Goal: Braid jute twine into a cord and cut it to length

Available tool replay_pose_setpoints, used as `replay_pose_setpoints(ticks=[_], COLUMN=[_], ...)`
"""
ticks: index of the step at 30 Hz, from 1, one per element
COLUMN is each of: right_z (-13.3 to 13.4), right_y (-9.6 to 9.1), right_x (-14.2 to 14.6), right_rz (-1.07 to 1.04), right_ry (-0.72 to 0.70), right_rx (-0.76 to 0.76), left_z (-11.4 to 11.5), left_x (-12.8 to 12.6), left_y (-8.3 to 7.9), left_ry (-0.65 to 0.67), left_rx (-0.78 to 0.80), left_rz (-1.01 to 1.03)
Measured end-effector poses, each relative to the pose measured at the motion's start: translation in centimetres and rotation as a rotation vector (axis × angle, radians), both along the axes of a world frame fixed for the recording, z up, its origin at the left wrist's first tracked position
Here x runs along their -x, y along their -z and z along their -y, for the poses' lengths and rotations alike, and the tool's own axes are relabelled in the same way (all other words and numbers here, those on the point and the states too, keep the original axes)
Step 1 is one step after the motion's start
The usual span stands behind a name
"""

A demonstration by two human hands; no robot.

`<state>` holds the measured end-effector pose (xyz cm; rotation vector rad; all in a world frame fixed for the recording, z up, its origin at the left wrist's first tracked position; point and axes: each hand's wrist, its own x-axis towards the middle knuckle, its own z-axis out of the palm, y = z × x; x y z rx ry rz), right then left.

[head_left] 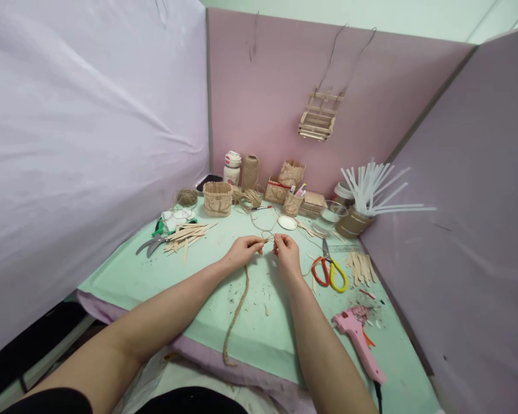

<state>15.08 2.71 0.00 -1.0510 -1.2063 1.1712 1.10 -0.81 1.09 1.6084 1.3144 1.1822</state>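
Note:
Over the middle of the table, my left hand pinches a length of jute twine close to its braided part. The braided jute cord hangs down from under that hand and trails toward the table's front edge. My right hand is closed at the fingertips on thin strands of the same twine, a short gap to the right of the left hand. Loose jute twine runs from between the hands back to the balls of twine. The exact crossing of the strands at the fingertips is too small to make out.
Scissors with red and yellow handles lie right of my right hand, with a pink glue gun nearer. Wooden sticks and pruning shears are left. A woven-look basket and a jar of glue sticks stand behind.

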Motion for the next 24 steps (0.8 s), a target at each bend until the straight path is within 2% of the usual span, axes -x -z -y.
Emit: replay_pose_setpoints(ticks=[3,8,13,17,24], right_z=[0.05,0.01,0.11,0.24,0.80], right_y=[0.18,0.42,0.31,0.12,-0.56], right_x=[0.03,0.12,0.29,0.26,0.42], right_rz=[-0.027,-0.059,-0.059,-0.018,0.037], right_ry=[-0.017,-0.027,-0.031,-0.040,-0.050], right_rx=[-0.003,0.025,0.036,0.019,-0.007], left_z=[0.01,0.00,-0.08,-0.15,-0.29], left_x=[-0.03,-0.09,-0.02,-0.06,0.26], left_y=[-0.04,0.20,0.43,0.40,0.19], left_ry=[0.002,0.067,0.115,0.085,-0.088], left_rx=[0.042,0.190,0.227,0.220,0.083], left_rz=[0.072,0.318,0.436,0.411,0.184])
